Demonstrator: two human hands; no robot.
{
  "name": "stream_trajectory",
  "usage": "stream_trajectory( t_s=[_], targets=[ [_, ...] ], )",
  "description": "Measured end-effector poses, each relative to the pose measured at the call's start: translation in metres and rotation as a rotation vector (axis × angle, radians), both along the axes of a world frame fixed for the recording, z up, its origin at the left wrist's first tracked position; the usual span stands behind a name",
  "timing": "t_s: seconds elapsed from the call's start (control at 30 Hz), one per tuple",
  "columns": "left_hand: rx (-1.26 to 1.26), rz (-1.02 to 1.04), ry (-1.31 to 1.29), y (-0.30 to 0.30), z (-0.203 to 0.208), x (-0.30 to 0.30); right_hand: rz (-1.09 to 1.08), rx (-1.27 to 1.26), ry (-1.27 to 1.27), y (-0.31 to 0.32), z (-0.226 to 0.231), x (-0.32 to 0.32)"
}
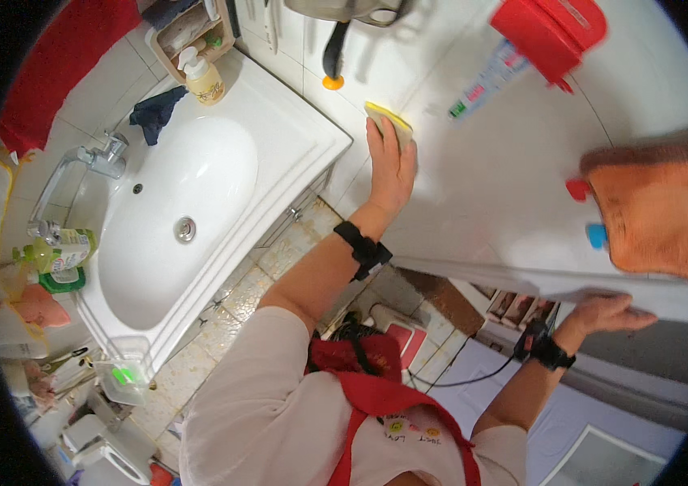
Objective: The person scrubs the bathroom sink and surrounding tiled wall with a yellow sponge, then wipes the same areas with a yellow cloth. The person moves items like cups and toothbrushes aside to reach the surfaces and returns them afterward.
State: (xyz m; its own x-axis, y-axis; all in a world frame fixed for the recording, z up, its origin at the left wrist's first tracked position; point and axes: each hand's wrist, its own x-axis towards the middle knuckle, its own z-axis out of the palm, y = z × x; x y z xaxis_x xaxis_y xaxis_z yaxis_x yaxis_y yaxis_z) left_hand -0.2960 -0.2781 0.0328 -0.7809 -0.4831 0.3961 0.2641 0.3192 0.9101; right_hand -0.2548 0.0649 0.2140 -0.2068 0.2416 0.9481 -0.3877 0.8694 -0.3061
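My left hand (392, 170) presses a yellow and grey sponge (391, 120) flat against a glossy white wall surface (474, 194); its fingers lie over the sponge's grey side. Out to the right, my right hand (610, 314) has its fingers stretched out along the lower edge of that white surface, with nothing in it. Whether its palm bears on the edge I cannot tell. Each wrist wears a black strap with a small device.
A white washbasin (198, 227) with a chrome tap (105, 158) stands left, near a soap pump bottle (204, 78) and a green bottle (68, 251). A red holder (555, 36) with a tube (486, 79) and an orange bear-shaped cloth (660, 215) hang right.
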Motion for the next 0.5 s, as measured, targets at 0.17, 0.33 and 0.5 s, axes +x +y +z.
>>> stream_trajectory(
  t_s=[0.17, 0.33, 0.5],
  targets=[
    [-0.030, 0.039, 0.001, 0.005, -0.095, -0.014, -0.001, -0.146, 0.051, -0.004, 0.003, -0.001],
    [0.180, 0.029, -0.421, -0.007, -0.205, -0.009, -0.236, 0.267, 0.010, 0.004, -0.023, 0.017],
    [-0.075, 0.083, -0.023, -0.007, -0.227, -0.017, -0.182, 0.333, 0.037, 0.018, -0.139, 0.041]
  ],
)
